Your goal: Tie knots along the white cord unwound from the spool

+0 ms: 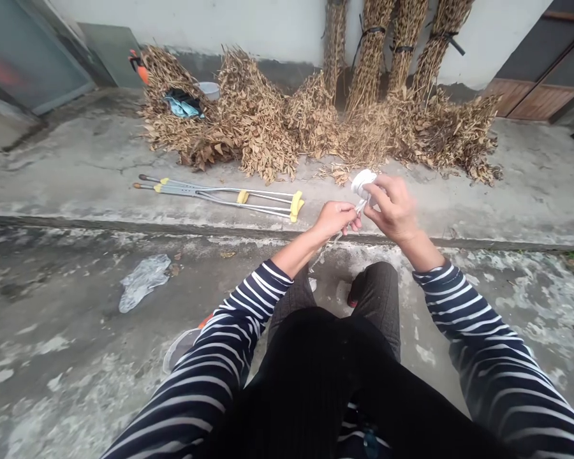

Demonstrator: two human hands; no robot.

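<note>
In front of my knees, my right hand [395, 205] has its fingers closed on a small white spool [363, 182] of what looks like ribbon or tape. Close beside it, my left hand [335, 218] pinches a thin white strip [360, 206] that runs to the spool. A loose, pale length of it seems to hang below the left hand. Both hands are above the edge of the concrete ledge, almost touching. Part of the spool is hidden by the right fingers.
A pair of crutches [220, 193] with yellow pads lies on the concrete ledge [67, 185]. Dried plant stalks [263, 121] are heaped along the wall, with tied bundles [373, 51] upright behind. A clear plastic bag [145, 280] lies on the lower ground.
</note>
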